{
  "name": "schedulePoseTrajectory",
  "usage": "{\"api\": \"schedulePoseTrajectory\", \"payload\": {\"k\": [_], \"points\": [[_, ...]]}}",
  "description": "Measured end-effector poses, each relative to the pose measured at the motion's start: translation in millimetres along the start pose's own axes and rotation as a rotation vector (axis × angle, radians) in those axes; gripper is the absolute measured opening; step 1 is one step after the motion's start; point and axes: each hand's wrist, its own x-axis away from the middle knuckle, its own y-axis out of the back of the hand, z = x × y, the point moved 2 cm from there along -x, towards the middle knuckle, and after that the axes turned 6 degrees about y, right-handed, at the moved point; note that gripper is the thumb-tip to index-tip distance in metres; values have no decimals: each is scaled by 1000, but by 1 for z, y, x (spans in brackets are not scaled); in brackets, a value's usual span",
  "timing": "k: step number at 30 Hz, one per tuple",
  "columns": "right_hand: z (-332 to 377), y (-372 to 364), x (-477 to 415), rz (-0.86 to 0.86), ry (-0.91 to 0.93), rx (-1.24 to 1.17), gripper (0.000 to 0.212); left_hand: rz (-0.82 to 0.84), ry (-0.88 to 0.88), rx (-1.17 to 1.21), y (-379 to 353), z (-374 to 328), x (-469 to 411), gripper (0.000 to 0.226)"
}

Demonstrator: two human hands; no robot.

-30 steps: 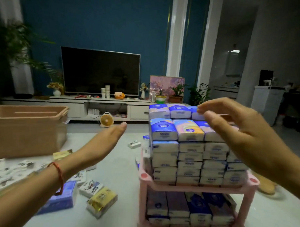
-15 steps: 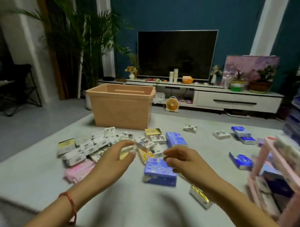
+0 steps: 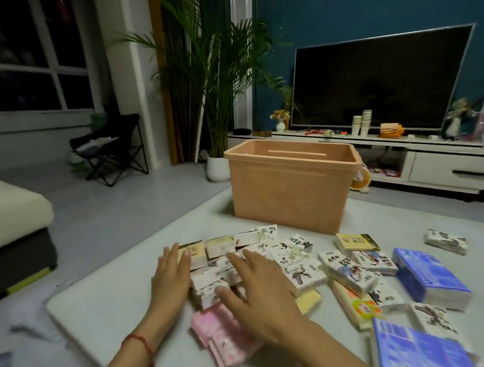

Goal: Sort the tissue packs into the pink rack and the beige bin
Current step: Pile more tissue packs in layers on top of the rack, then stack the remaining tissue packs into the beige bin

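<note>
White tissue packs [image 3: 211,277] between left hand [image 3: 171,276]; right hand [image 3: 262,292].

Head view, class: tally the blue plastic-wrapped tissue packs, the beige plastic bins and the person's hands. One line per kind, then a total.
Blue plastic-wrapped tissue packs: 2 (far pack, near pack)
Beige plastic bin: 1
Hands: 2 (left hand, right hand)
Total: 5

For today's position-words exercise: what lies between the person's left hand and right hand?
In the head view, small white tissue packs lie bunched between the left hand and the right hand.
</note>
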Motion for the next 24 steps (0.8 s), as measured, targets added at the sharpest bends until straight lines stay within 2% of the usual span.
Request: {"api": "schedulePoseTrajectory", "payload": {"k": [3, 5, 7, 13, 19, 21, 24], "points": [[24, -30, -28, 68, 100, 63, 81, 85, 39, 106, -16, 0, -24, 49], [26, -41, -36, 81, 106, 75, 91, 70, 67, 261, -17, 5, -32, 48], [20, -42, -37, 100, 94, 65, 93, 43, 46, 275, -19, 9, -32, 45], [9, -29, -13, 51, 51, 35, 88, 118, -8, 179, -44, -3, -8, 46], [-18, -2, 21, 99, 63, 27, 81, 200, -70, -45, -62, -33, 35, 47], [-15, 12, 29, 131, 68, -58, 66, 162, -11, 13, -55, -38, 39, 53], [-13, 36, 45, 90, 26, -195, 60, -9, -17, 135, -37, -53, 44, 58]]}}
